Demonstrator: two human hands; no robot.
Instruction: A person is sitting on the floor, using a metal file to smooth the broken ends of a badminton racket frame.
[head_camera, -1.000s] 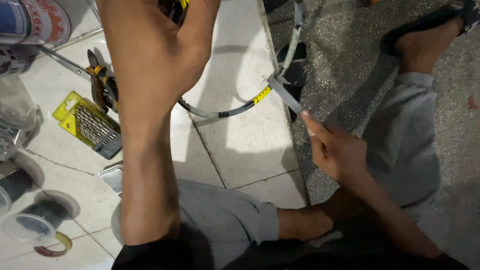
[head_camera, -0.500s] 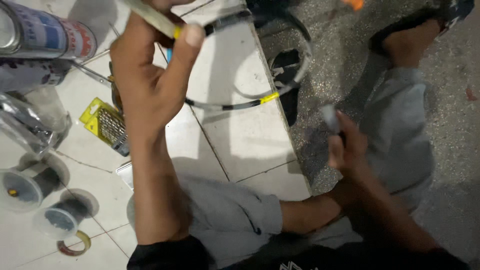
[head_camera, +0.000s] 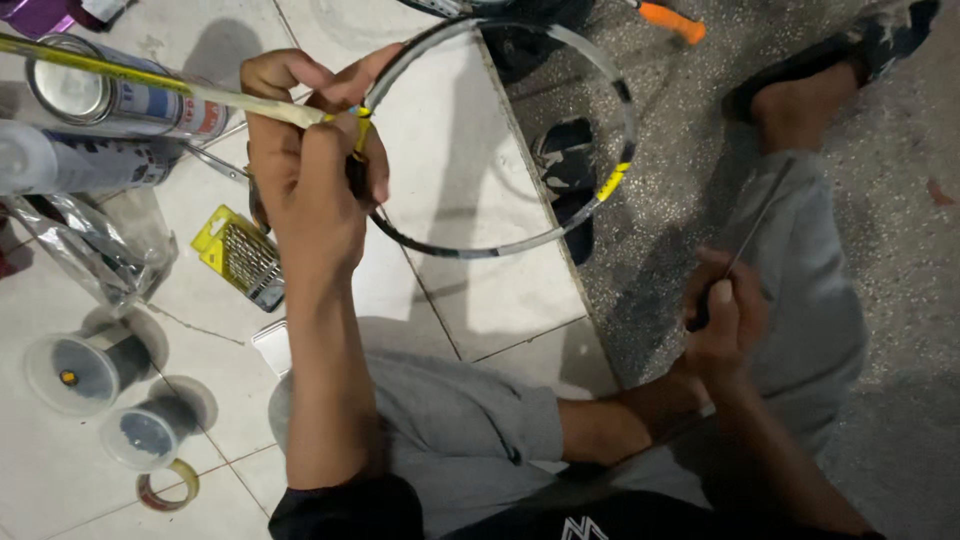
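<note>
We note an unstrung black-and-silver racket frame (head_camera: 520, 240), glossy oval hoop with yellow marks, held above pale floor tiles (head_camera: 470, 290). Left hand (head_camera: 315, 170) is clenched round its throat. Right hand (head_camera: 725, 320) is fisted on a thin dark-handled tool (head_camera: 745, 245), possibly an awl.

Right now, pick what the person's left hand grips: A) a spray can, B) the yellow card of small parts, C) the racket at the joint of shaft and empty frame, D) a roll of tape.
C: the left hand is closed round the racket where the shaft meets the stringless frame; the spray can lies untouched on the tiles.
</note>
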